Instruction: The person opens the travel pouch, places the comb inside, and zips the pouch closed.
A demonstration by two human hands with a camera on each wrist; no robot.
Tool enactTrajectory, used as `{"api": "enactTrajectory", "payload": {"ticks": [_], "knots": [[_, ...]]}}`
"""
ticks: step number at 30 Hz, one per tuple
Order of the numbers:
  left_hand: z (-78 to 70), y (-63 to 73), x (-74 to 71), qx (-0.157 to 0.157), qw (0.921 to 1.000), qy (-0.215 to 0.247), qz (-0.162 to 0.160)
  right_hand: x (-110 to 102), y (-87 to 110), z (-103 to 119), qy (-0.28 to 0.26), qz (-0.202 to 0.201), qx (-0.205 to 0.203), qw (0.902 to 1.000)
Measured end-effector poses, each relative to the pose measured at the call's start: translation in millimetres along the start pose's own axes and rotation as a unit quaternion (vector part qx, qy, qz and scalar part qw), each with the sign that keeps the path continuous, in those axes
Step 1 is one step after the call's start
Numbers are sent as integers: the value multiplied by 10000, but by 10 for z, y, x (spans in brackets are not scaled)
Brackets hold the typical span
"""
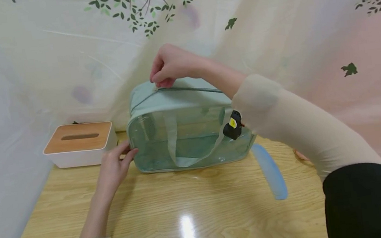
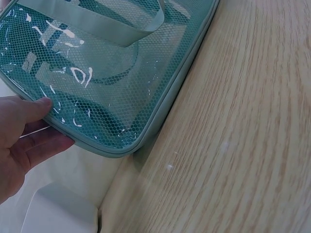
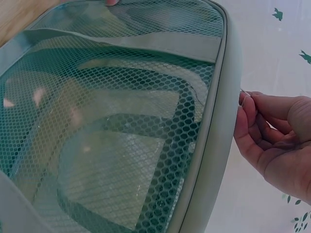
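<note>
A mint-green see-through toiletry bag (image 1: pixel 195 99) with mesh windows and a strap handle stands upright on the table. My right hand (image 1: pixel 174 64) pinches the zipper pull (image 1: pixel 155 86) above its top, left of the middle. In the right wrist view, the curled fingers of that hand (image 3: pixel 277 136) hold a thin metal bit of the pull (image 3: pixel 245 91) beside the bag's edge. At the bag's left side my left hand (image 1: pixel 113 166) grips the edge. The left wrist view shows the thumb (image 2: pixel 39 108) on the clear front panel and the other fingers behind the edge.
A white tissue box (image 1: pixel 81 158) with a wooden lid stands left of the bag. Right of it lies a translucent blue comb (image 1: pixel 271 172). Behind the table (image 1: pixel 153 219) hangs a leaf-patterned curtain (image 1: pixel 77 65). An orange-brown item (image 1: pixel 301 155) is mostly hidden by the right sleeve.
</note>
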State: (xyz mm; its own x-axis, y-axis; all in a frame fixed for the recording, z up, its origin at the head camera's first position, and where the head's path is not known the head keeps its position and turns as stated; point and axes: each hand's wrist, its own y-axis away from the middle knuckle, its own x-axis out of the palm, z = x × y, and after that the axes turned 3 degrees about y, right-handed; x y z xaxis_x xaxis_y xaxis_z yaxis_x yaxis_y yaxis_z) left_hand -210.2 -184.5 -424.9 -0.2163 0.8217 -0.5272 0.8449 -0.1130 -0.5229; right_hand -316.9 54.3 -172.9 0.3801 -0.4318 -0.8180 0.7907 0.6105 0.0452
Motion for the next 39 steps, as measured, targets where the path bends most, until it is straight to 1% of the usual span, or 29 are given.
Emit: {"api": "enactTrajectory", "payload": {"ticks": [9, 18, 25, 33, 39], "knots": [[19, -1, 6, -23, 9999, -83, 53, 108, -120, 98, 208, 140, 70, 9997], [-4, 29, 6, -51, 10000, -60, 31, 237, -203, 176, 543, 265, 5, 9982], [3, 4, 1, 3, 10000, -77, -10, 250, -189, 242, 749, 277, -180, 9966], [-1, 2, -13, 49, 9999, -121, 10, 229, -177, 222, 1018, 222, -442, 9936], [2, -1, -14, 40, 9999, -119, 32, 204, -156, 174, 903, 67, -618, 9940]]}}
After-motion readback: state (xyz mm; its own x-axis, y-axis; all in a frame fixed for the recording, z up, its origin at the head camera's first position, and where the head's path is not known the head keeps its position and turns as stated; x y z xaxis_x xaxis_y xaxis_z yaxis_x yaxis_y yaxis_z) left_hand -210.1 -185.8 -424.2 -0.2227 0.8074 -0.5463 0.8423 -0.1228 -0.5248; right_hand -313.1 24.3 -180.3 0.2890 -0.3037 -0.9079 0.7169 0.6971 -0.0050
